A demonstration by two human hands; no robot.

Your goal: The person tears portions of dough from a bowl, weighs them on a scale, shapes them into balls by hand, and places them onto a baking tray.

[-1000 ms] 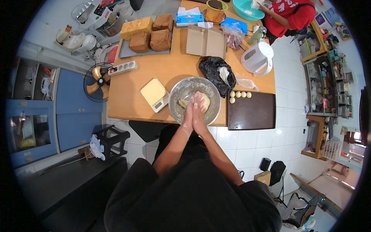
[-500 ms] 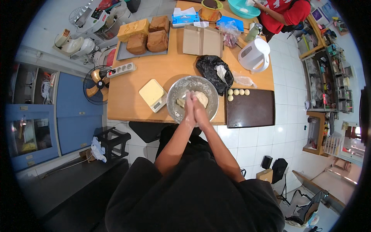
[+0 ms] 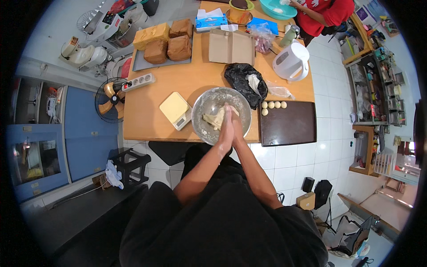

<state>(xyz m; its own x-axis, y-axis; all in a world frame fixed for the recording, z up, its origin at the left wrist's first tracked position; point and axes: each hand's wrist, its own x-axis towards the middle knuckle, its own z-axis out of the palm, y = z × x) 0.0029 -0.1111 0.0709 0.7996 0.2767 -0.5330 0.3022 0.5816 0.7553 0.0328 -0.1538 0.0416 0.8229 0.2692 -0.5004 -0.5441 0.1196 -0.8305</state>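
Note:
Over a metal bowl [image 3: 200, 100] at the table's near edge, my left hand [image 3: 227, 123] and my right hand [image 3: 237, 126] are pressed palm to palm, fingers pointing away from me. Whatever lies between the palms, if anything, is hidden. Pale dough [image 3: 214, 120] rests in the bowl, partly covered by my hands, and flour streaks the bowl's wall. Right of the bowl, a dark baking tray [image 3: 289, 127] carries several small round dough balls [image 3: 271, 105] along its far left corner. A kitchen scale [image 3: 175, 109] with a pale yellow top sits left of the bowl.
Behind the bowl lie a black plastic bag [image 3: 238, 80] and an open cardboard box [image 3: 231, 46]. A white electric kettle [image 3: 291, 62] stands at the right edge. Loaves [image 3: 167, 42] fill a tray at the far left, near a power strip [image 3: 138, 82]. A person in red [image 3: 327, 18] stands beyond.
My joined hands have shifted slightly right within the bowl, with the left hand sliding against the right. More of the dough on the left now shows.

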